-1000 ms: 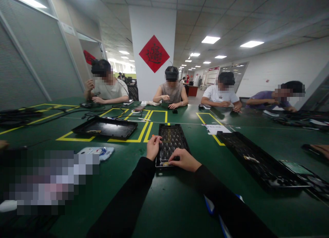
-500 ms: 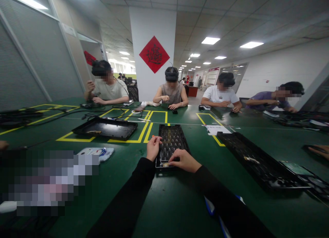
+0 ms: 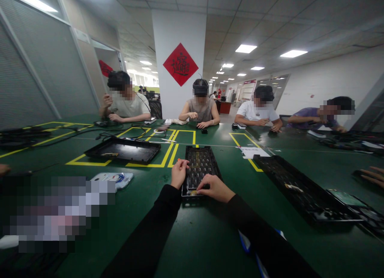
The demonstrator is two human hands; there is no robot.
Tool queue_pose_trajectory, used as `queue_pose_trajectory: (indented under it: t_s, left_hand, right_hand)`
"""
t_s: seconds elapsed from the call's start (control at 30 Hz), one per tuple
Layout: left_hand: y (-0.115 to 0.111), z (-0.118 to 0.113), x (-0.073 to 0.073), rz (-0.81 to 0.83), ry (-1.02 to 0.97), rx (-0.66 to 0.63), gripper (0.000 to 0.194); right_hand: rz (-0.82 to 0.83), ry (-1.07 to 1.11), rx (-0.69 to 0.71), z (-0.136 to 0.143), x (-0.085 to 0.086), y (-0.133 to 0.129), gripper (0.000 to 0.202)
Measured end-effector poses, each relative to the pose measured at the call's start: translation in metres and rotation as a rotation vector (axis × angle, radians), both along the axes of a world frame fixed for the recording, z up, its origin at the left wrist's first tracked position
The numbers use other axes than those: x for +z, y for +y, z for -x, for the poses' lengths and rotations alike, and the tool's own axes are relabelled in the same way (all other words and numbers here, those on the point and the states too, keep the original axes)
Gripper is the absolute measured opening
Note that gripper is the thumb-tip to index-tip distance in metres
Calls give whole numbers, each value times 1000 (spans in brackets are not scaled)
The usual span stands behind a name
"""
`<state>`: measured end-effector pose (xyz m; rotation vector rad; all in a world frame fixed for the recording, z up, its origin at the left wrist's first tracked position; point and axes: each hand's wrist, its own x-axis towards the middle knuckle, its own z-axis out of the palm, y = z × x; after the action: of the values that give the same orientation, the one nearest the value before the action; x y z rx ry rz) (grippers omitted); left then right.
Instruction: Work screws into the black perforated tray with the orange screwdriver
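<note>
A black plastic tray point(image 3: 207, 162) with rows of small shiny parts lies lengthwise on the table before me. At its left rim, my left hand point(image 3: 179, 175) has its fingers closed. A small orange tip point(image 3: 179, 160) shows by those fingers; the rest of that thing is hidden. Over the tray's near end, my right hand point(image 3: 217, 188) has thumb and forefinger pinched at a small tan piece point(image 3: 193, 193). That piece lies at the tray's near edge, partly covered by my fingertips.
A longer black tray point(image 3: 303, 190) lies to the right, and a wide shallow black tray point(image 3: 129, 150) to the left. A clear plastic bag point(image 3: 123, 179) sits nearer on the left. Several people work across the green table point(image 3: 192, 238). Another person's hand point(image 3: 373, 176) rests at the right edge.
My hands and the tray stay nearly in place. The other person's hand at the right edge has shifted, its fingers now spread more.
</note>
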<state>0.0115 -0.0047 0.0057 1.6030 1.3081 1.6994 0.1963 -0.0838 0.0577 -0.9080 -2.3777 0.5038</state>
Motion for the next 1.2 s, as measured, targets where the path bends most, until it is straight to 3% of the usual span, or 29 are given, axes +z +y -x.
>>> queue_pose_trajectory:
  t_s: [1.2]
  left_hand:
    - [-1,0,0,1,-13,-17,29]
  right_hand:
    - [4,36,22,2,-2,1,17]
